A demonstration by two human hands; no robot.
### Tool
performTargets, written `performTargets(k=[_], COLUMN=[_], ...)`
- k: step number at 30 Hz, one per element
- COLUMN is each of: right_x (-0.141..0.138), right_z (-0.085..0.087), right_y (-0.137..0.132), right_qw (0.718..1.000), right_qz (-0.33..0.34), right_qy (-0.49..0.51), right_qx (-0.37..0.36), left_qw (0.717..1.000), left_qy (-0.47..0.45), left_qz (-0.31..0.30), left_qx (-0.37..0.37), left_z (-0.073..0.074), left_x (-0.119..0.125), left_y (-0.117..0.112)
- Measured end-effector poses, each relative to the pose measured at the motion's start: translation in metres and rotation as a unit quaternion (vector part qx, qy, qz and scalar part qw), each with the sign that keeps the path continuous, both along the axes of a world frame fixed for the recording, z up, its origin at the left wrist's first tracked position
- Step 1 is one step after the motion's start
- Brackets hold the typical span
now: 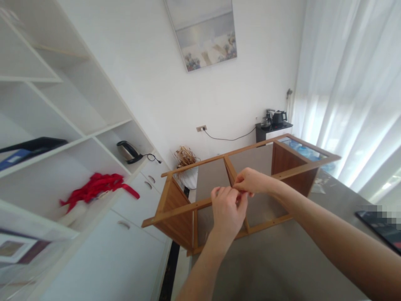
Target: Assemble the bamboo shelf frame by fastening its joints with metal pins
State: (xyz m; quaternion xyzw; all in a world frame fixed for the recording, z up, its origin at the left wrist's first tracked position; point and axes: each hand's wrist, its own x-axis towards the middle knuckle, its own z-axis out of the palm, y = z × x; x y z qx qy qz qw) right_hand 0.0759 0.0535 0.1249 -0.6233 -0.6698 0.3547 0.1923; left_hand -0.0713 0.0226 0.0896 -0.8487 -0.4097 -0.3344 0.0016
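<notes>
A wooden frame [181, 211], like a small shelf unit or stand lying on its side, rests on the grey table, with slatted or solid panels at its ends. My left hand [228, 205] is closed over the frame's near upper rail, where a crossbar [229, 168] meets it. Right beside it, my right hand [254, 181] is closed in a pinch at the same joint. The fingertips of both hands meet there. Whatever small thing the right fingers pinch is hidden by the hands.
Beneath the frame spreads a grey table [275, 259]. A dark tablet-like device [372, 221] lies at its right edge, and a small clear bag [318, 184] sits behind the frame. White cabinets [138, 234] with shelves stand on the left, holding a kettle [128, 152] and red ribbon [97, 186].
</notes>
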Motion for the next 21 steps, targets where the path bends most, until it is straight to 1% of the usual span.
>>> performTargets(k=[2,4,6,8,11,13,15,16,18,19,21], right_x=[0.001,0.002,0.002,0.003,0.005,0.007,0.011,0.012,0.016,0.017,0.019], right_z=[-0.006,-0.009,-0.01,-0.009,-0.005,-0.003,0.0,0.002,0.007,0.009,0.016], right_y=[-0.002,-0.005,-0.008,-0.009,-0.01,-0.01,-0.012,-0.013,-0.015,-0.016,-0.019], right_qw=[0.999,0.998,0.998,0.995,0.985,0.973,0.949,0.934,0.909,0.9,0.89], right_qz=[-0.007,-0.012,-0.024,-0.039,-0.046,-0.011,0.062,0.104,0.165,0.181,0.188], right_qy=[0.051,0.069,0.044,-0.01,-0.078,-0.108,-0.147,-0.169,-0.214,-0.232,-0.268], right_qx=[-0.013,0.003,0.046,0.096,0.144,0.202,0.273,0.297,0.318,0.32,0.317], left_qw=[0.999,0.997,0.993,0.989,0.986,0.982,0.978,0.975,0.969,0.966,0.965], left_qy=[0.03,0.066,0.098,0.119,0.126,0.122,0.107,0.095,0.073,0.062,0.039], left_qz=[-0.011,-0.025,-0.034,-0.041,-0.056,-0.083,-0.12,-0.139,-0.177,-0.191,-0.202], left_qx=[-0.016,-0.035,-0.055,-0.075,-0.098,-0.117,-0.137,-0.145,-0.157,-0.161,-0.164], left_z=[0.005,0.01,0.016,0.021,0.025,0.025,0.023,0.022,0.021,0.021,0.021], left_x=[-0.008,-0.018,-0.028,-0.034,-0.035,-0.031,-0.025,-0.022,-0.014,-0.01,-0.005], left_y=[0.005,0.014,0.026,0.04,0.062,0.074,0.084,0.088,0.093,0.094,0.093])
